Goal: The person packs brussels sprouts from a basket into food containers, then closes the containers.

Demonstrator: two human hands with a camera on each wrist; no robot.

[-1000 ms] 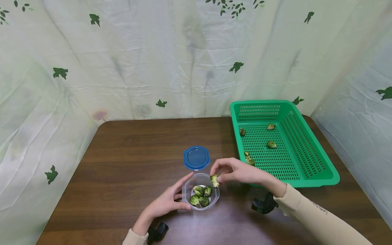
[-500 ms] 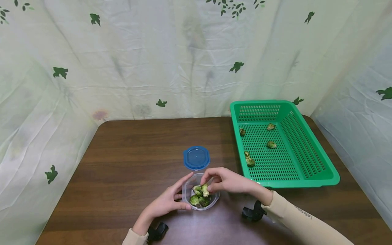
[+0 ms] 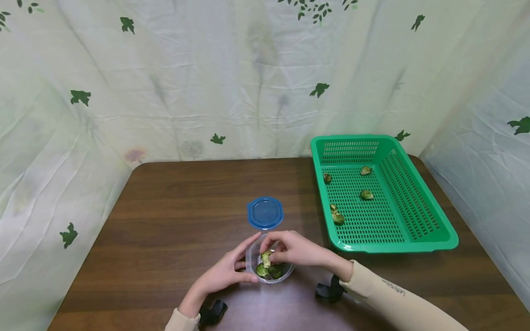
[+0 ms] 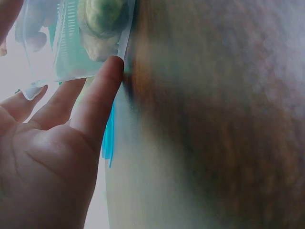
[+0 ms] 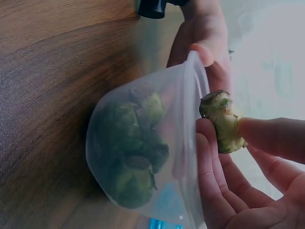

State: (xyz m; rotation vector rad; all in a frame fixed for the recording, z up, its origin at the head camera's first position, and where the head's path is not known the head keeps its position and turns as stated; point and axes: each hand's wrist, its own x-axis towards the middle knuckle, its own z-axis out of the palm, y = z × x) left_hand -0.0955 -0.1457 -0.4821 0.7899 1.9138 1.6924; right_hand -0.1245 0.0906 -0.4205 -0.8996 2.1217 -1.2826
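Now, a pale sprout (image 5: pixel 223 126) is right over the mouth of the tub (image 5: pixel 178 109), and the right hand (image 3: pixel 298 249) has it in a narrow pinch between thumb and fingers. On the tub's left, the left hand (image 3: pixel 225 272) is spread wide, touching the plastic, thumb at the near side and fingers up toward the far side. Inside the tub, more sprouts (image 3: pixel 262 270) are bunched at the bottom, partly hidden, so no sure count! Just beyond the tub, the blue lid (image 3: pixel 265 214) lies flat on the brown surface (image 3: pixel 198 197). Right of the tub and farther out, it's the green basket (image 3: pixel 397 247), loose sprouts (image 3: pixel 366 194) dotted over its floor and along its left wall. Nearer the person than the tub, beige sleeves (image 3: pixel 397 292); well past the tub, a leaf-printed cloth (image 3: pixel 178 82).
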